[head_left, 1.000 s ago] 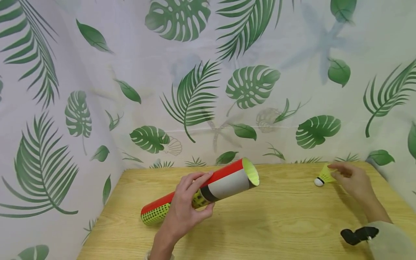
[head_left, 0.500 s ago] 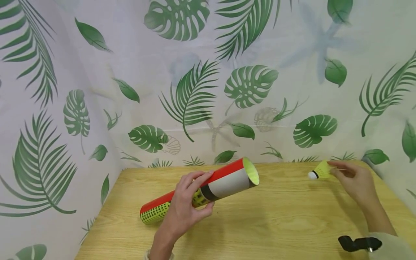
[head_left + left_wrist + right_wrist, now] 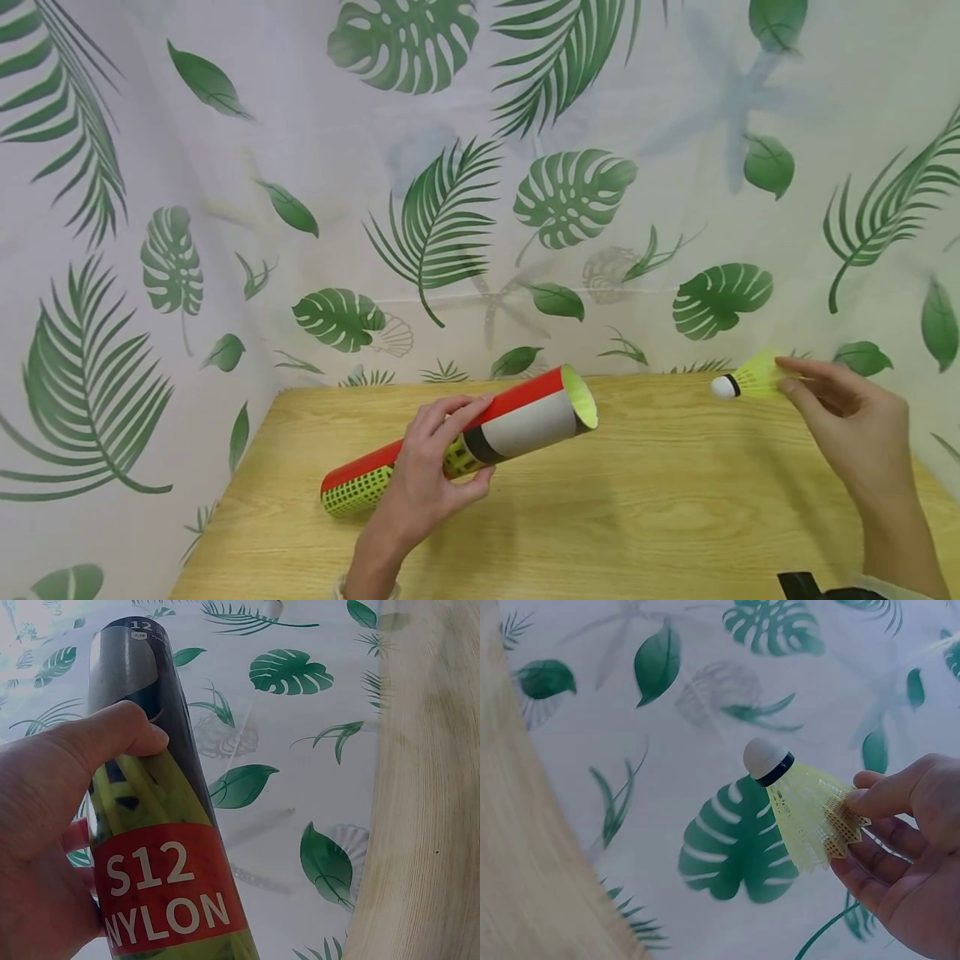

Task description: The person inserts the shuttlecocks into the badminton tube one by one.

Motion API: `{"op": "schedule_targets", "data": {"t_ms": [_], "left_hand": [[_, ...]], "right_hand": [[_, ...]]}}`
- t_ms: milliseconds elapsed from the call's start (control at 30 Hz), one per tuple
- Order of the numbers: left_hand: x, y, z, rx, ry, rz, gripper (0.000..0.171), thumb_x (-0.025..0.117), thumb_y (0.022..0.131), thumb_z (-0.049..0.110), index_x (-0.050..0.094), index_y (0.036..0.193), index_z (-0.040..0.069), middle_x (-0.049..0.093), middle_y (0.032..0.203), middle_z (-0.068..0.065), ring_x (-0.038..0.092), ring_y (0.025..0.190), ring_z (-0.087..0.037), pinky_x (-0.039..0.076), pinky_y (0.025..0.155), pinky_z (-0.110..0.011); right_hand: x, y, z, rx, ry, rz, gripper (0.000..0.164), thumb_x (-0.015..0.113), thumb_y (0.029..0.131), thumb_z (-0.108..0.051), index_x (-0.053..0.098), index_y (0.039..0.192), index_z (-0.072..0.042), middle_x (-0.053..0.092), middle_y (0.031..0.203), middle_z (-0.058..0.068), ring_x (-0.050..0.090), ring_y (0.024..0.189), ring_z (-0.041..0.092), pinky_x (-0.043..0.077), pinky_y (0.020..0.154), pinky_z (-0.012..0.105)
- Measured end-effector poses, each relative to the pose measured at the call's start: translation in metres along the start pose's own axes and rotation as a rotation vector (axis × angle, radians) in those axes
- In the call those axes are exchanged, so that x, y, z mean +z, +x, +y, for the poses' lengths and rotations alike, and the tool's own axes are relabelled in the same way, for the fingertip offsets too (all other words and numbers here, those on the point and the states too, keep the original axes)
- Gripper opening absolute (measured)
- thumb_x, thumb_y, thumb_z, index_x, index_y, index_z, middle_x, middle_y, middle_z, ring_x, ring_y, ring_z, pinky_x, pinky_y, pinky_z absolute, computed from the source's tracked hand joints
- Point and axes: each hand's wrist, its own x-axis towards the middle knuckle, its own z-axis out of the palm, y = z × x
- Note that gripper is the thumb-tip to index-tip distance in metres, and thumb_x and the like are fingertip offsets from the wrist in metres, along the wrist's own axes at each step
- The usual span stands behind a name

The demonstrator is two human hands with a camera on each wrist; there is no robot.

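Observation:
My left hand (image 3: pixel 429 475) grips a shuttlecock tube (image 3: pixel 525 421) round its middle. The tube is red, grey and yellow-green, tilted with its uncapped mouth up toward the right. In the left wrist view, the tube (image 3: pixel 169 889) bears the print "S12 NYLON" on a red band. On the right, my right hand (image 3: pixel 862 425) pinches a yellow shuttlecock (image 3: pixel 757 377) by the rim of its skirt, above the table. Its white cork points left toward the tube. The right wrist view shows thumb and fingers on the skirt of the shuttlecock (image 3: pixel 810 817).
A wooden table (image 3: pixel 660 500) lies under both hands. Behind it and to the left hangs a white cloth (image 3: pixel 465 108) printed with green leaves. A black strap piece (image 3: pixel 806 587) sits at the right wrist.
My right hand has lifted the shuttlecock off the table, its cork turning to point left. The left hand and the tube have stayed nearly in place.

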Motion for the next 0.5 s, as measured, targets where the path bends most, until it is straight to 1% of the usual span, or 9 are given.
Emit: {"op": "schedule_targets", "data": {"t_ms": [100,167,233,333,433,500], "left_hand": [[0.001,0.001,0.001,0.002,-0.001,-0.002,0.081,0.088,0.077,0.016,0.054,0.148,0.037,0.054,0.137,0.009,0.048,0.121,-0.015,0.048,0.097,-0.046],[0.002,0.001,0.001,0.005,-0.004,-0.005,0.080,0.087,0.078,0.017,0.054,0.148,0.036,0.054,0.137,0.008,0.048,0.121,-0.016,0.048,0.096,-0.046],[0.003,0.002,0.002,0.009,-0.009,-0.008,0.079,0.087,0.078,0.016,0.054,0.148,0.035,0.054,0.137,0.007,0.048,0.120,-0.015,0.048,0.097,-0.045],[0.003,0.001,0.003,0.009,-0.012,-0.008,0.079,0.087,0.078,0.015,0.055,0.147,0.036,0.054,0.138,0.007,0.048,0.121,-0.015,0.049,0.097,-0.045],[0.002,0.001,0.003,0.009,-0.009,-0.004,0.080,0.088,0.077,0.015,0.054,0.148,0.036,0.054,0.138,0.007,0.048,0.121,-0.015,0.049,0.096,-0.045],[0.001,0.000,0.003,0.011,-0.007,-0.006,0.081,0.088,0.077,0.015,0.054,0.148,0.036,0.054,0.138,0.007,0.048,0.121,-0.016,0.049,0.096,-0.046]], "right_hand": [[-0.002,-0.003,-0.022,-0.034,-0.017,0.036,0.027,0.071,0.093,0.003,0.074,0.120,0.002,0.068,0.108,-0.021,0.063,0.087,-0.005,0.047,0.076,0.005],[-0.003,-0.006,-0.038,-0.051,-0.019,0.058,0.027,0.071,0.091,0.007,0.075,0.117,0.003,0.072,0.106,-0.014,0.064,0.085,-0.003,0.048,0.076,0.006],[-0.004,-0.009,-0.053,-0.069,-0.007,0.077,0.027,0.070,0.089,0.012,0.075,0.114,0.005,0.074,0.107,-0.009,0.065,0.086,-0.001,0.049,0.078,0.007],[-0.005,-0.015,-0.071,-0.111,0.060,0.081,0.028,0.069,0.086,0.018,0.074,0.112,0.009,0.075,0.110,0.001,0.068,0.088,0.003,0.050,0.082,0.010],[-0.002,-0.019,-0.082,-0.168,0.118,0.064,0.029,0.067,0.084,0.022,0.072,0.112,0.013,0.075,0.109,0.002,0.069,0.089,0.005,0.052,0.085,0.013],[0.000,-0.022,-0.087,-0.203,0.155,0.057,0.030,0.067,0.083,0.024,0.071,0.111,0.015,0.075,0.109,0.006,0.070,0.090,0.007,0.052,0.086,0.015]]}}
